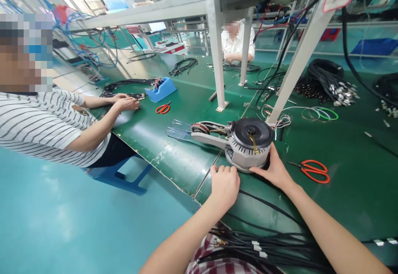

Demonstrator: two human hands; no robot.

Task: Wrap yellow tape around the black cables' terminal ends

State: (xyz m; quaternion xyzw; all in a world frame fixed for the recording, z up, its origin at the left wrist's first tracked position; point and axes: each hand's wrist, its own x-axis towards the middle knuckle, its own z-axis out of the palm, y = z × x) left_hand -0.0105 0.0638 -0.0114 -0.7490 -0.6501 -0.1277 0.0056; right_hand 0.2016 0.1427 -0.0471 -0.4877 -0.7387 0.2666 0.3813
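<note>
A round tape dispenser with a black top disc, a pale ribbed body and a strip of amber tape stands on the green table before me. My right hand lies against its right side, thumb along the front of the base and fingers round the back, partly hidden. Just in front of the dispenser my left hand is closed, knuckles up. A black cable comes out of its right side and runs toward a bundle of black cables at my lap. The cable's end inside the hand is hidden.
Orange-handled scissors lie to the right, another orange pair farther left. A blue tape holder stands near a co-worker's hands. White shelf posts rise from the table. Cable coils lie at the back right.
</note>
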